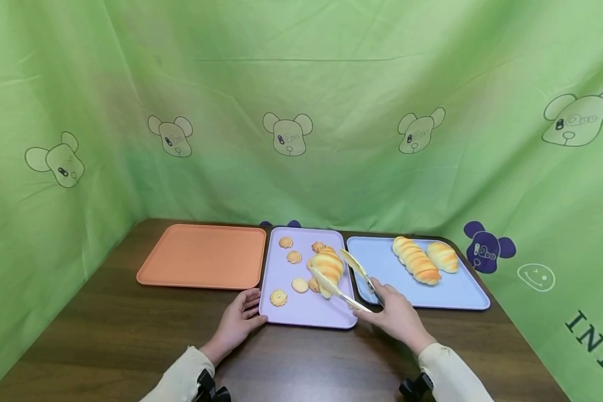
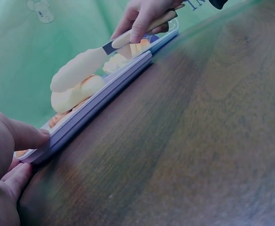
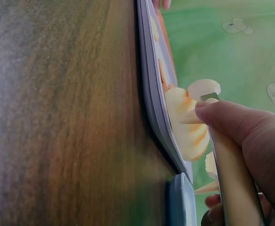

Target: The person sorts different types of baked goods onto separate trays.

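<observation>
My left hand grips the near left corner of the purple tray; in the left wrist view its thumb lies on the rim, with fingers below. A pair of tongs is held in my right hand. Their two pale arms are spread, one on each side of a striped croissant-shaped bread. That bread lies over the right side of the purple tray and partly hides some cookies. Other cookies, among them a round flat one and a ring-shaped one, sit to its left.
An orange tray lies at left on the brown table. On the right, a blue tray bears a long twisted loaf and a shorter bread roll. A green printed curtain hangs behind and at both sides.
</observation>
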A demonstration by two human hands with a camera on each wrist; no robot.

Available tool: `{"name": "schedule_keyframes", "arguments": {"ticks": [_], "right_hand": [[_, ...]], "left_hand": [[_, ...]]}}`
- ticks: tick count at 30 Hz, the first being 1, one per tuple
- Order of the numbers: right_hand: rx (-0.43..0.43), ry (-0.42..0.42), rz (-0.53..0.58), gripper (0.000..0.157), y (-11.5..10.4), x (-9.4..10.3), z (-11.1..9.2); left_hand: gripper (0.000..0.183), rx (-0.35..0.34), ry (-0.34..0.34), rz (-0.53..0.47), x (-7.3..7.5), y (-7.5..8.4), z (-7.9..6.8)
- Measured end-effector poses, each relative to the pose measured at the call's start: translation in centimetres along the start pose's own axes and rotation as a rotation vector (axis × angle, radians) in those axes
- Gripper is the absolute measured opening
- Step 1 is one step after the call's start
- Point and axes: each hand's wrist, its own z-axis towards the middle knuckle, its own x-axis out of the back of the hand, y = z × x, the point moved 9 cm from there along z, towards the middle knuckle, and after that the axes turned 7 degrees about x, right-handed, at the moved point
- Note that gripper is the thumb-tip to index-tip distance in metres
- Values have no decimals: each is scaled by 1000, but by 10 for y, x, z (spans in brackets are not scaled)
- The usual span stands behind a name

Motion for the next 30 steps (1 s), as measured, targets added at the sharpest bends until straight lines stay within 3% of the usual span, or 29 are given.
{"name": "schedule_keyframes", "arguments": {"ticks": [18, 30], "right_hand": [[-30, -58, -15, 103, 0, -13, 1], [-6, -48, -35, 91, -2, -13, -1]], "left_hand": [[59, -10, -10, -4, -2, 5, -4], [57, -21, 3, -29, -1, 3, -3]]}}
